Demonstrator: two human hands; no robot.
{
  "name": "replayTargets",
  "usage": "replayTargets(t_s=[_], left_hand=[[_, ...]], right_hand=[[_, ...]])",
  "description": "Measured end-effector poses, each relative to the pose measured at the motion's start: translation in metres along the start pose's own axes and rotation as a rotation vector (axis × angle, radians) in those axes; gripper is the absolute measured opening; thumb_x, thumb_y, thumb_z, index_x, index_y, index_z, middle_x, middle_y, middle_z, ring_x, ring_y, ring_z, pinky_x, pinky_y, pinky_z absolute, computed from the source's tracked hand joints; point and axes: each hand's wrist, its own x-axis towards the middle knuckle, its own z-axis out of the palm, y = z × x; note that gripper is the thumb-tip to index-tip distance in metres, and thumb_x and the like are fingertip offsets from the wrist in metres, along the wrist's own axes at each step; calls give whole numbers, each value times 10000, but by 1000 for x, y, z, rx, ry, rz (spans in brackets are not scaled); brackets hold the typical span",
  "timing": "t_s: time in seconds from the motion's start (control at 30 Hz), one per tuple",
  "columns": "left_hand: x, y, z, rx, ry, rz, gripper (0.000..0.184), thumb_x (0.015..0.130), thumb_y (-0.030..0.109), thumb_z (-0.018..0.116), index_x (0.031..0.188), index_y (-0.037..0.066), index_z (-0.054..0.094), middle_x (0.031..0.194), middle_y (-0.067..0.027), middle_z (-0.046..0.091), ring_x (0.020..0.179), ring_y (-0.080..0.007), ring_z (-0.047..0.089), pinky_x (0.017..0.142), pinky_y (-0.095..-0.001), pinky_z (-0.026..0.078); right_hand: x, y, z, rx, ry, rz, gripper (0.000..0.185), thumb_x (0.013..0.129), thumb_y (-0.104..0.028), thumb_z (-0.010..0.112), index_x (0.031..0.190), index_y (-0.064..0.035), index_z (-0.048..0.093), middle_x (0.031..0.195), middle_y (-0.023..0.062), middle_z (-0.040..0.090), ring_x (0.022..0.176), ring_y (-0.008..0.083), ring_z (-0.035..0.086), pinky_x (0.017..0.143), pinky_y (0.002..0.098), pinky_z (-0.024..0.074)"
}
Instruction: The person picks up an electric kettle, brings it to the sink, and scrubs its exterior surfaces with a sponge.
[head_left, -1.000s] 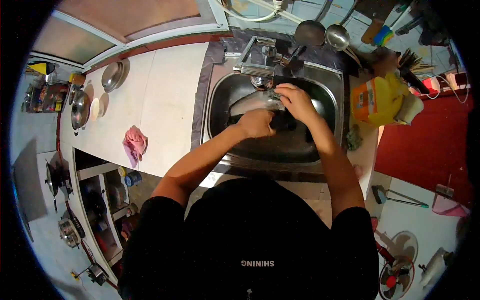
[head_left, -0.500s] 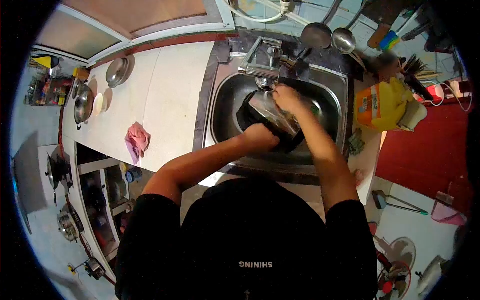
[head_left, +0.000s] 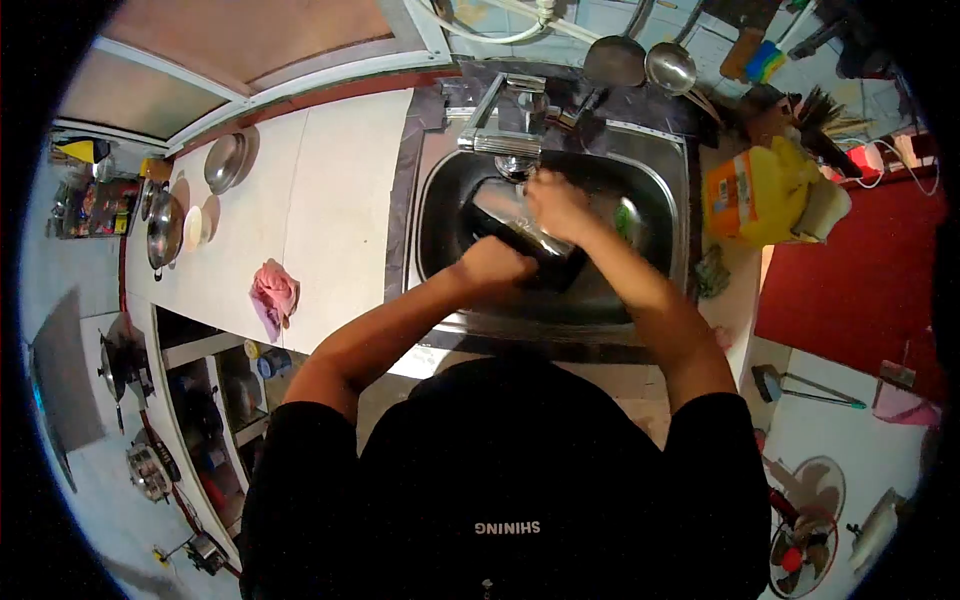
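A dark, wet vessel, perhaps a pan [head_left: 505,205], lies tilted in the sink under the tap [head_left: 518,140], its face pale and shiny; its exact kind is unclear. My left hand [head_left: 498,262] is closed round its near edge. Against the shiny face rests my right hand [head_left: 556,205], just below the spout, with bent fingers pressed together and slightly blurred; anything inside them is hidden. A small green scrap [head_left: 624,218] lies in the metal sink [head_left: 655,265], to the right of my right hand.
On the white counter [head_left: 345,190] to the left lie a crumpled pink cloth [head_left: 273,292], a metal lid [head_left: 226,163] and a metal pan [head_left: 164,230]. A yellow plastic container [head_left: 765,192] stands right of the sink. Ladles [head_left: 670,68] hang behind the tap.
My right hand has slid a little down the shiny face, away from the spout. The vessel has shifted slightly in my left hand's grip. The green scrap shows more clearly, and the whole view has shifted a little.
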Motion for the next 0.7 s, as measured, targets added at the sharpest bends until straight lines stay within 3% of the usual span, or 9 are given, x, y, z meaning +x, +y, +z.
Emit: replayTargets(t_s=[0.03,0.13,0.17,0.27,0.37,0.47,0.5,0.6,0.7], left_hand=[[2,-8,7,15,39,-12,138,737,196,579,770,63,592,662,-144,617,623,-303,635,543,-425,499],[8,-23,16,56,98,-41,150,734,208,604,796,73,578,668,-138,621,641,-306,636,565,-430,495],[7,-24,14,65,74,-48,160,733,213,614,809,77,576,672,-135,623,649,-307,637,572,-431,494],[5,-20,5,68,8,-83,229,721,250,650,849,79,568,688,-128,628,681,-308,636,603,-430,492],[3,-31,4,43,106,-106,320,733,317,649,938,85,572,691,-134,624,664,-311,631,581,-432,489],[4,-28,-8,22,38,-200,361,692,353,688,885,73,567,745,-128,637,733,-299,628,643,-417,485],[5,-32,-9,36,32,-201,361,696,357,684,889,75,569,747,-129,637,732,-298,628,640,-417,484],[4,-40,-14,41,74,-215,364,698,353,681,917,81,579,741,-129,636,729,-301,627,637,-414,483],[1,-39,-14,22,92,-231,375,695,347,684,945,84,588,727,-127,636,722,-307,626,636,-412,482]], right_hand=[[-8,3,15,159,157,-212,333,823,-129,483,1140,-68,563,1215,156,509,1098,348,499,925,400,421],[-19,29,18,263,206,-178,380,866,-184,463,1227,-76,514,1233,148,490,1116,329,486,918,394,419],[-15,37,15,339,185,68,330,848,-137,465,1162,-68,542,1184,160,520,1080,349,512,918,413,426],[-7,32,12,115,93,228,338,875,-148,437,1187,-67,537,1189,165,525,1080,348,514,912,406,432],[-25,10,29,121,401,-442,318,840,-23,466,1139,-53,570,1146,141,558,1059,341,531,895,370,443],[-22,32,16,364,236,-327,342,822,-23,509,1154,-78,574,1212,147,524,1128,339,489,948,378,408],[-21,37,11,377,299,-125,338,825,-9,511,1145,-85,586,1203,137,536,1120,335,494,941,378,408],[-24,33,10,325,310,-396,256,833,-1,502,1045,-72,627,1175,110,560,1072,296,531,900,349,437],[-32,39,-1,264,212,-331,251,784,8,524,983,-74,654,1175,104,568,1090,287,528,921,355,428]])
